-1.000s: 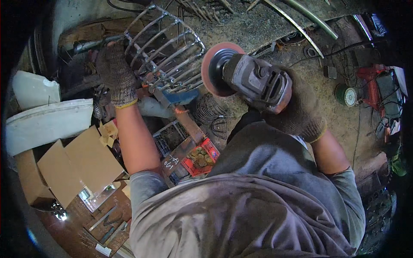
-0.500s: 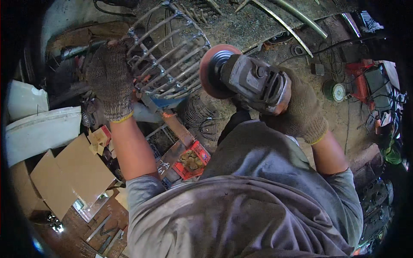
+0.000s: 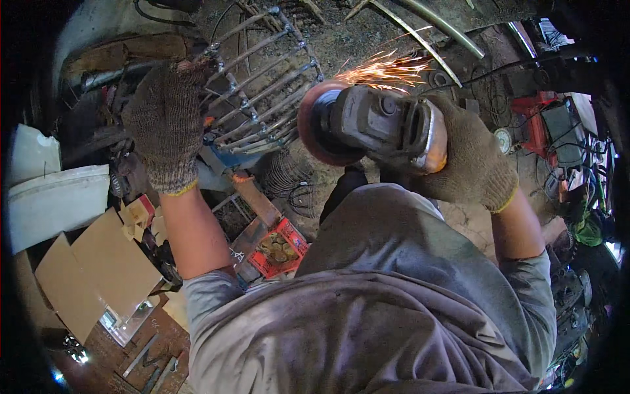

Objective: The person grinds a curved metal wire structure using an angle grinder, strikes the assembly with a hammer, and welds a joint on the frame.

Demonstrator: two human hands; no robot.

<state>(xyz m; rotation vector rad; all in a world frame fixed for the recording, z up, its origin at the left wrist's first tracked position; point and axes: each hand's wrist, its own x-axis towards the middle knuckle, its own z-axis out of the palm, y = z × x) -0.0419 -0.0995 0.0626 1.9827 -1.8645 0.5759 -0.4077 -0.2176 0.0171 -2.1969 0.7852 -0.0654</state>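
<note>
Two white panels (image 3: pixel 62 200) lie at nine o'clock. The left hand (image 3: pixel 164 125), at ten, stretches forward, back up, at the left edge of one rack (image 3: pixel 274 83) at eleven; I cannot tell its grip. One grinder (image 3: pixel 387 125), toward one-thirty, sprays sparks (image 3: pixel 387 69), firmly gripped by the right hand (image 3: pixel 472 154), elbow bent.

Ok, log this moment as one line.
left hand: at metal grate | right hand: gripping angle grinder | sparks: flying near disc
</note>
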